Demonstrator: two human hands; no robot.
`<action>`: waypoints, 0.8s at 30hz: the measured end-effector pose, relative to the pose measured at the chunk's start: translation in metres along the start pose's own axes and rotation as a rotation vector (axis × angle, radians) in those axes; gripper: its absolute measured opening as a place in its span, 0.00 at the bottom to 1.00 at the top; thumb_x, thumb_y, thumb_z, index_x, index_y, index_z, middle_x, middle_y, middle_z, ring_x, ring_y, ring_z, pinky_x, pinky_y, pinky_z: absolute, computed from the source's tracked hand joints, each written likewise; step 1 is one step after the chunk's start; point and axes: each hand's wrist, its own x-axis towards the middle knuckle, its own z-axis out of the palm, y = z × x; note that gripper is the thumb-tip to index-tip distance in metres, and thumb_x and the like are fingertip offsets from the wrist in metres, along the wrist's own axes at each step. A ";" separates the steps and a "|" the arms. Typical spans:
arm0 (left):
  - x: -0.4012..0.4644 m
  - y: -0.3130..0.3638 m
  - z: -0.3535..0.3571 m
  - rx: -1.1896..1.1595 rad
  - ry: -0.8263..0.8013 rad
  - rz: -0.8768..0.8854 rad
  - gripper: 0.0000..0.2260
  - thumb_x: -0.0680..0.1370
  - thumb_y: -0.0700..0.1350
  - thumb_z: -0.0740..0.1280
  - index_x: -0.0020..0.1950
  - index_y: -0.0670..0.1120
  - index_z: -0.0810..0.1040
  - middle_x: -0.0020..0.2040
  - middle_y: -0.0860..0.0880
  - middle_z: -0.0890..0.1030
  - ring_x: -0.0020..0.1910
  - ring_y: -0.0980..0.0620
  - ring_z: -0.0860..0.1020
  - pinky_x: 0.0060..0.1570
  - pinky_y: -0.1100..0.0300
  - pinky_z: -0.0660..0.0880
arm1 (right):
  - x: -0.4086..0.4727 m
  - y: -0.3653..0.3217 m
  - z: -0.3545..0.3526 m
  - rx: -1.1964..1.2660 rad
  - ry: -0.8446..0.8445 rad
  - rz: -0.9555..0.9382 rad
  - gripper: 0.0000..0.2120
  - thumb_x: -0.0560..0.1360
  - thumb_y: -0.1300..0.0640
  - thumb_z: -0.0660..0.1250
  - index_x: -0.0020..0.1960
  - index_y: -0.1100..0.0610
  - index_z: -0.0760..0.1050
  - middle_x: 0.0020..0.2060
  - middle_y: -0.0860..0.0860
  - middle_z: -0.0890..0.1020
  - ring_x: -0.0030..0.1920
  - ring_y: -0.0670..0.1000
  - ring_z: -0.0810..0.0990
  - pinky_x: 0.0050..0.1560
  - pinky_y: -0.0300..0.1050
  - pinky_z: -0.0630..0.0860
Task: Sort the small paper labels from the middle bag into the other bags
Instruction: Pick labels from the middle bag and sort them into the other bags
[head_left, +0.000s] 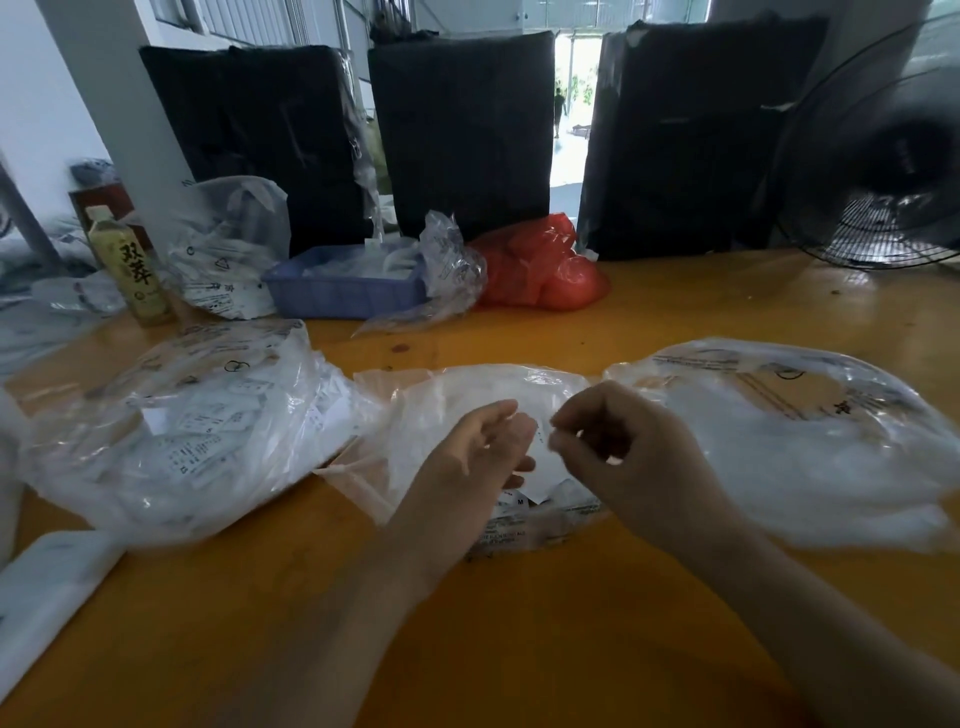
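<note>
Both hands (483, 447) (618, 447) over middle bag (467, 395), label (543, 454) between grips

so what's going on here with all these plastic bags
A person is sorting small white paper labels at a yellow table. Both hands, left and right, meet over the middle clear plastic bag, pinching labels between them. A clear bag full of labels lies to the left, another clear bag to the right.

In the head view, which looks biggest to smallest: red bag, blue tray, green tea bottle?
1. Blue tray and red bag: look alike, not ranked.
2. Green tea bottle: smallest.
</note>
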 end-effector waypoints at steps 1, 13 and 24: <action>0.001 -0.002 0.000 -0.062 -0.002 -0.015 0.33 0.69 0.80 0.63 0.67 0.65 0.77 0.59 0.62 0.85 0.56 0.60 0.84 0.63 0.54 0.79 | -0.001 0.000 0.004 0.025 -0.020 -0.003 0.08 0.77 0.60 0.73 0.49 0.47 0.79 0.40 0.40 0.82 0.35 0.46 0.80 0.35 0.33 0.75; 0.000 0.000 -0.001 -0.455 -0.008 -0.145 0.16 0.69 0.55 0.79 0.53 0.49 0.89 0.51 0.48 0.88 0.50 0.51 0.85 0.55 0.55 0.83 | -0.003 0.004 0.006 0.397 -0.155 0.152 0.10 0.81 0.61 0.68 0.55 0.48 0.83 0.40 0.52 0.84 0.36 0.47 0.80 0.41 0.42 0.79; -0.002 0.002 -0.001 -0.502 0.003 -0.115 0.08 0.66 0.50 0.81 0.41 0.52 0.87 0.47 0.45 0.87 0.47 0.48 0.86 0.52 0.57 0.82 | -0.001 0.005 0.009 0.411 -0.182 0.292 0.09 0.79 0.46 0.68 0.56 0.48 0.82 0.39 0.52 0.84 0.34 0.48 0.78 0.38 0.42 0.76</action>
